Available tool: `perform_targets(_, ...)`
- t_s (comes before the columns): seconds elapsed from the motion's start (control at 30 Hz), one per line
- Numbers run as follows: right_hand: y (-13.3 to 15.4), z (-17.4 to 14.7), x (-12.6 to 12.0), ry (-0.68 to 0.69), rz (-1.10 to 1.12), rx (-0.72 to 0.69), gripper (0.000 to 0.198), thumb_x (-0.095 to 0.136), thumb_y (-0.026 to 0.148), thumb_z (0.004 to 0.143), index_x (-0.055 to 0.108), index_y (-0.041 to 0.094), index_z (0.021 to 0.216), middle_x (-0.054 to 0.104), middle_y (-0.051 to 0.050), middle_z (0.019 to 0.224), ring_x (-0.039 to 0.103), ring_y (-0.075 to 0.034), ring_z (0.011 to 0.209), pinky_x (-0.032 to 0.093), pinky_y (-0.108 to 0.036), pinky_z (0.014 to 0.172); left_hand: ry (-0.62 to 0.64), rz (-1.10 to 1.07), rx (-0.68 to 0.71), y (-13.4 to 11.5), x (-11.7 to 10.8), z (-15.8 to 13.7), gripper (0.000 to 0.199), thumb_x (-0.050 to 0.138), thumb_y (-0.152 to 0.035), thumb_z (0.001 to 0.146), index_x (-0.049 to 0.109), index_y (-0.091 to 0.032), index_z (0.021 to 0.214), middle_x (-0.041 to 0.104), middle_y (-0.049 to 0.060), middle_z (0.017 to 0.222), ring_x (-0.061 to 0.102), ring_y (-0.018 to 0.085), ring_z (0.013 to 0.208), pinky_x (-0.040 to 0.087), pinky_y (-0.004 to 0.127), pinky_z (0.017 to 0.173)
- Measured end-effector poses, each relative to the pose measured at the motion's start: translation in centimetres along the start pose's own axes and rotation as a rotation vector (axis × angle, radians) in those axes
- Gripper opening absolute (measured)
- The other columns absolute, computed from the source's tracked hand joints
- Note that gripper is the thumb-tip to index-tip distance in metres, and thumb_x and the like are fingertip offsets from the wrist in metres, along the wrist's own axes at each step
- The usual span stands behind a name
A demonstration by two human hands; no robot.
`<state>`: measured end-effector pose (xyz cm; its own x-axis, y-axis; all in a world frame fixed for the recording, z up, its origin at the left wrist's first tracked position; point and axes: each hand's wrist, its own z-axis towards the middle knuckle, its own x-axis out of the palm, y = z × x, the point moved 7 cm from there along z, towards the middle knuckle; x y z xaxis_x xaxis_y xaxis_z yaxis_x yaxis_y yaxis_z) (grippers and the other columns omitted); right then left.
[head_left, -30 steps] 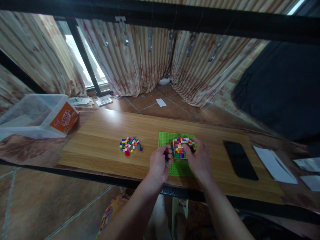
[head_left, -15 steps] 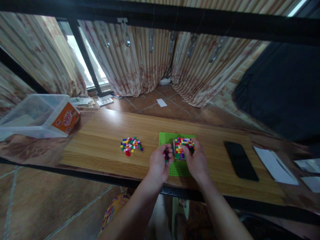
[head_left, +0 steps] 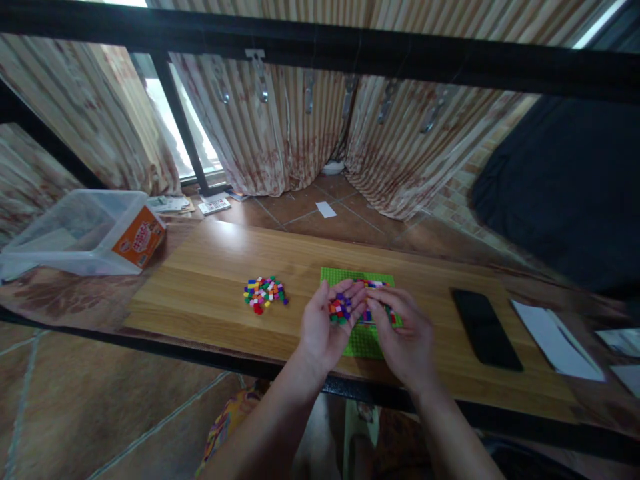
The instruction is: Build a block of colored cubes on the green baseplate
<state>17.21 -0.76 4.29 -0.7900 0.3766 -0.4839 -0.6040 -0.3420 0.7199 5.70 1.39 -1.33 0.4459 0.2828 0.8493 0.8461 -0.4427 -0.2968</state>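
- Green baseplate (head_left: 361, 345), one: lay on the wooden board (head_left: 215, 267), below both hands; served as landmark
- Block build (head_left: 374, 285), one, multicoloured: sat on the baseplate, partly behind the fingers
- Brick pile (head_left: 265, 292), one, of small mixed-colour pieces: lay on the board, left of the baseplate and well apart from it
- Palm bricks (head_left: 339, 309), one cluster, red, purple, orange, blue and green among them: rested in the left hand, above the baseplate's left part
- Black phone (head_left: 486, 328), one: lay right of the baseplate
- Clear plastic box (head_left: 83, 248), one, orange label on its end: stood far left of the baseplate
- Left hand (head_left: 320, 330), one: palm up, fingers loosely cupped and unclosed, bearing the bricks over the baseplate's left edge
- Right hand (head_left: 407, 331), one: reached in over the baseplate's right side, thumb and forefinger brought near each other beside the left fingertips; whether they gripped a brick could not be told
- Obscured: much of the build, covered by the hands; both forearms, cut off by the lower edge of the view; exact brick numbers in pile and palm, too small and crowded to count
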Motion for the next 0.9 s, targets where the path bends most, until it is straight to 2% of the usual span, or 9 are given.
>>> perform_targets(0.13,0.6,-0.5,1.4,0.145,-0.079,-0.093,0.022,0.052,0.03,0.092,0.069,0.026,0.105,0.065,-0.006,0.108,0.059,-0.022,0.106,0.048,-0.041,0.093,0.039,0.023,-0.021,0.1,0.3,-0.3,0.041,0.046,-0.044,0.09,0.07,-0.011,0.093,0.068,0.015,0.109,0.064,0.018,0.093,0.049,0.024,0.073)
perform_targets(0.3,0.0,-0.5,1.8,0.172,-0.2,-0.136,0.023,0.053,0.031,0.092,0.068,0.026,0.108,0.063,-0.007,0.106,0.057,-0.024,0.104,0.049,-0.043,0.09,0.061,0.019,-0.051,0.4,0.5,-0.4,0.042,0.045,-0.044,0.091,0.07,-0.01,0.094,0.068,0.015,0.108,0.063,0.017,0.091,0.048,0.023,0.072)
perform_targets(0.5,0.0,-0.4,2.0,0.174,-0.226,-0.129,0.019,0.053,0.03,0.091,0.07,0.024,0.099,0.064,-0.008,0.103,0.057,-0.024,0.101,0.048,-0.044,0.089,0.081,0.031,-0.045,0.6,0.5,-0.2,0.043,0.046,-0.045,0.09,0.07,-0.01,0.095,0.068,0.016,0.108,0.063,0.02,0.098,0.049,0.026,0.08)
perform_targets(0.7,-0.6,0.0,0.8,0.153,-0.141,0.01,0.019,0.052,0.035,0.09,0.065,0.022,0.093,0.067,-0.007,0.096,0.061,-0.022,0.092,0.049,-0.039,0.083,0.053,0.009,-0.031,0.4,0.3,0.0,0.041,0.046,-0.042,0.091,0.069,-0.009,0.095,0.068,0.017,0.11,0.064,0.021,0.101,0.051,0.028,0.083)
perform_targets(0.8,-2.1,0.3,-0.6,0.073,-0.1,0.102,0.021,0.054,0.038,0.087,0.065,0.02,0.092,0.068,-0.006,0.089,0.063,-0.02,0.081,0.05,-0.036,0.076,-0.032,-0.012,0.034,-0.4,-0.4,0.2,0.036,0.047,-0.038,0.091,0.068,-0.009,0.088,0.069,0.017,0.102,0.066,0.02,0.095,0.051,0.03,0.086)
perform_targets(0.9,-3.9,0.3,-1.3,0.06,-0.072,0.195,0.023,0.058,0.039,0.083,0.067,0.019,0.088,0.07,-0.006,0.083,0.064,-0.019,0.073,0.051,-0.034,0.071,-0.156,0.002,0.098,-1.2,-1.6,0.4,0.03,0.049,-0.032,0.09,0.067,-0.009,0.082,0.069,0.014,0.086,0.066,0.015,0.078,0.053,0.025,0.075)
